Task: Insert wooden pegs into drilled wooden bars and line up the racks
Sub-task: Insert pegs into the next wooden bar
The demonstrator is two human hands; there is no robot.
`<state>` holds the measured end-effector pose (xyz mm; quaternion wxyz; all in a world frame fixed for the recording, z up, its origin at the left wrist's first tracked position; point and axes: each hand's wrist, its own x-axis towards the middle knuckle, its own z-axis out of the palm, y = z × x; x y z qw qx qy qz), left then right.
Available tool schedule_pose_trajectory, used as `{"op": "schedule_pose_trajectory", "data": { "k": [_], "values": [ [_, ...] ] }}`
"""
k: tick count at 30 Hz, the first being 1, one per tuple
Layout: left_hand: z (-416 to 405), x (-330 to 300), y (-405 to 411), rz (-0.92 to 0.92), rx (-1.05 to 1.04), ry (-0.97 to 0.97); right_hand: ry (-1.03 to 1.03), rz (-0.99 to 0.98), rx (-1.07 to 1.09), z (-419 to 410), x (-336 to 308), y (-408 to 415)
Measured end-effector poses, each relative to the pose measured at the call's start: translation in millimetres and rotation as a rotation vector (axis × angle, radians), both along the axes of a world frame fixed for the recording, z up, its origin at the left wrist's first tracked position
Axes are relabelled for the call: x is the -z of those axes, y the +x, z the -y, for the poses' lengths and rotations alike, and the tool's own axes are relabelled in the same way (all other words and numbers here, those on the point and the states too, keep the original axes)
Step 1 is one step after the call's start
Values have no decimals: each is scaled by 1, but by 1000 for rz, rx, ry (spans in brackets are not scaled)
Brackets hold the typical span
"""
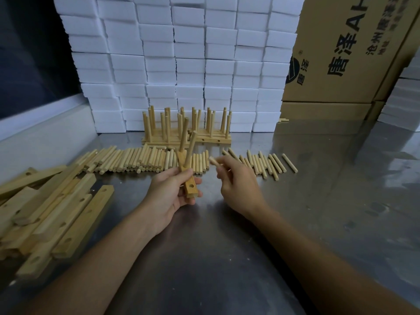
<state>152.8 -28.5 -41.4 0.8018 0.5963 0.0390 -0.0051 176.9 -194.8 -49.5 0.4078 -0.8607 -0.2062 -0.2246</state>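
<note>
My left hand (169, 193) grips a drilled wooden bar (189, 186) above the metal table, its near end toward me with one empty hole showing. Two pegs (187, 144) stand up from the bar's far part. My right hand (236, 183) pinches a single loose peg (213, 160) just right of the bar, apart from it. A long row of loose pegs (136, 160) lies across the table behind both hands. Finished racks (186, 127) with upright pegs stand side by side at the back. A heap of drilled bars (52, 205) lies at the left.
A wall of white foam blocks (181, 53) rises behind the racks. Cardboard boxes (341, 53) stand at the back right. The steel table (318, 201) reaches to a pale ledge (45, 133) on the left. A few stray pegs (283, 120) lie by the boxes.
</note>
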Motion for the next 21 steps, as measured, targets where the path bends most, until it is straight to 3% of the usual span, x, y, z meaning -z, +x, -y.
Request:
{"op": "schedule_pose_trajectory", "data": {
  "k": [9,14,17,21],
  "values": [
    [-1,-1,0,-9,3,-14,479,-200,-25,-1,-18,-9],
    [0,-2,0,-9,1,-20,965,-599,-136,3,-24,-2],
    [1,-2,0,-8,-1,-11,1088,-646,-206,2,-24,-1],
    [1,-3,0,-15,-7,-17,1150,-648,-143,4,-16,1]
  ]
}}
